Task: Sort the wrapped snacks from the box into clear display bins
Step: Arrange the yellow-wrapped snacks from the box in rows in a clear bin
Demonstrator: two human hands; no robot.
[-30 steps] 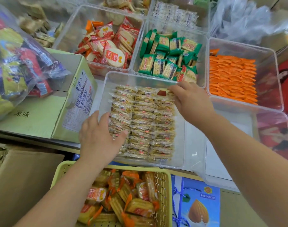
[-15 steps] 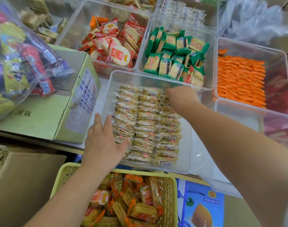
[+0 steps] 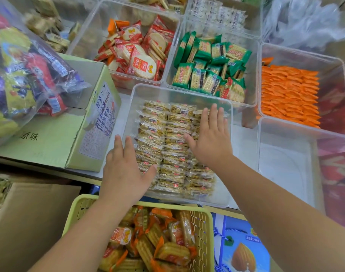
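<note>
- Under both palms: rows of clear-wrapped tan snack packets (image 3: 167, 138) in a clear plastic bin (image 3: 179, 91);
- left hand (image 3: 126, 169) flat, fingers straight, on packets;
- right hand (image 3: 211, 140) likewise; hands apart.

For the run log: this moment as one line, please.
left hand: open, at left rows of clear-wrapped snacks | right hand: flat on right rows | clear bin: snacks in neat rows

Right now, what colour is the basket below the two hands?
The basket is pale yellow-green; the head view shows it best.
</note>
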